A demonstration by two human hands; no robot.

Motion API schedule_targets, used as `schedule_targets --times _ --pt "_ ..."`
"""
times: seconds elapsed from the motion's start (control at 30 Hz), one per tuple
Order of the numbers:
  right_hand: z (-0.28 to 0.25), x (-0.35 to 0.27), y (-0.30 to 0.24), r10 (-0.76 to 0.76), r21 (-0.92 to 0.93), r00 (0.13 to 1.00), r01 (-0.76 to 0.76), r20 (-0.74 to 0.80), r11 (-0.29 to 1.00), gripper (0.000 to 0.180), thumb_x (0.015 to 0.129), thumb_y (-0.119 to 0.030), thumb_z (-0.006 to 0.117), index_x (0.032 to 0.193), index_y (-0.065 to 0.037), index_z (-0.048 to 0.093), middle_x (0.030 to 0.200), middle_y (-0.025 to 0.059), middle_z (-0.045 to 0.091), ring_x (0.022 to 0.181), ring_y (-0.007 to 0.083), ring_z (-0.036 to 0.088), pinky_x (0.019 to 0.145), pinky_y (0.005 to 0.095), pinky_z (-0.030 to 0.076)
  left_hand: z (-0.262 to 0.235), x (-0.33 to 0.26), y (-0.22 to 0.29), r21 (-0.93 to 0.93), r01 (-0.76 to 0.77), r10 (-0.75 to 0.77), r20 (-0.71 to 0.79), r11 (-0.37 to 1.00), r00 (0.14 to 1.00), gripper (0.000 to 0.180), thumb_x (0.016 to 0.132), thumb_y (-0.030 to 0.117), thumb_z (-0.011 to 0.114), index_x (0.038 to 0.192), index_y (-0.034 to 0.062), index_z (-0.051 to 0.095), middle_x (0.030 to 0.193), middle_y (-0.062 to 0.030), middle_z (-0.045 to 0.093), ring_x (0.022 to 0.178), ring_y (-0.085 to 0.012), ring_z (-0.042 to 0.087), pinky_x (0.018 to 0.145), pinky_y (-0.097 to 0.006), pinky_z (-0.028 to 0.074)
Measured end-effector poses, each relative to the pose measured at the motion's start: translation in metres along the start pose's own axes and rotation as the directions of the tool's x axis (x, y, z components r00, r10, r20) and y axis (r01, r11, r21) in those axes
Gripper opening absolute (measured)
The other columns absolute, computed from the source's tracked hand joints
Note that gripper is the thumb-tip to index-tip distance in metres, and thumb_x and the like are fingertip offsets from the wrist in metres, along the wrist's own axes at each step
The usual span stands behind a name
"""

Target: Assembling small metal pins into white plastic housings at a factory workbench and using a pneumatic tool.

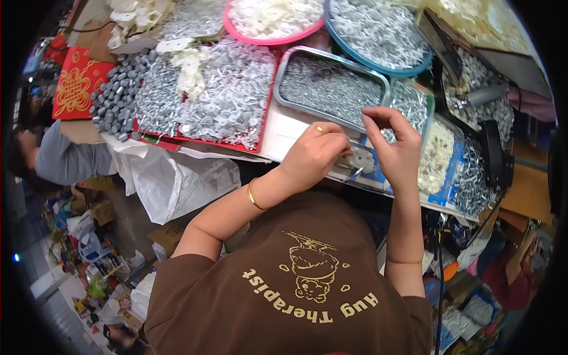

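While metal bits (325, 86) fill our tray (318, 115), much seems undone; left hand (316, 151) and right hand (397, 142) curl, grip unclear.

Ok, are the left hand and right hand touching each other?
Apart. The head view shows the left hand and right hand with a plain gap between them.

Smooth whitish plastic piece (362, 160), shiny metal tray (315, 114), glossy pink plastic basin (275, 41), matt cloth shirt (260, 266)
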State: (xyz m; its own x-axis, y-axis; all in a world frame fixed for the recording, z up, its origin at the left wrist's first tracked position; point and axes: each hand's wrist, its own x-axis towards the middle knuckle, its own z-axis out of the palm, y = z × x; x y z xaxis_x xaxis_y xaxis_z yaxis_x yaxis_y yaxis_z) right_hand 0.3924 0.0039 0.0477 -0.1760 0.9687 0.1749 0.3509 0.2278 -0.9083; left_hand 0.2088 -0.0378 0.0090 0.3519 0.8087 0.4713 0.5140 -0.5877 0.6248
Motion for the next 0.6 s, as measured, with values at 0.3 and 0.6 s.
schedule_targets --times 0.3,0.6 --pt "-0.016 -0.011 0.011 0.079 -0.013 0.995 -0.08 -0.067 0.997 0.011 0.092 -0.003 0.072 0.102 0.001 0.071 0.091 0.0022 0.071 0.083 0.0079 0.063 0.078 0.0236 0.05 -0.122 0.07 -0.093 0.477 0.213 0.027 -0.447 0.853 0.894 0.01 0.084 0.005 0.066 0.09 0.0073 0.074 0.081 -0.0116 0.07 0.078 -0.0332 0.065 0.073 -0.045 0.05" --pt "-0.009 -0.009 0.014 0.048 -0.055 0.999 -0.049 -0.022 0.997 0.011 0.092 -0.003 0.072 0.102 0.0 0.071 0.09 0.0014 0.07 0.081 0.0071 0.062 0.075 0.0228 0.049 -0.196 0.099 -0.238 0.742 0.336 -0.378 -0.121 0.58 0.918 0.017 0.084 0.02 0.073 0.097 0.0084 0.077 0.093 -0.0157 0.073 0.092 -0.038 0.067 0.087 -0.048 0.053"
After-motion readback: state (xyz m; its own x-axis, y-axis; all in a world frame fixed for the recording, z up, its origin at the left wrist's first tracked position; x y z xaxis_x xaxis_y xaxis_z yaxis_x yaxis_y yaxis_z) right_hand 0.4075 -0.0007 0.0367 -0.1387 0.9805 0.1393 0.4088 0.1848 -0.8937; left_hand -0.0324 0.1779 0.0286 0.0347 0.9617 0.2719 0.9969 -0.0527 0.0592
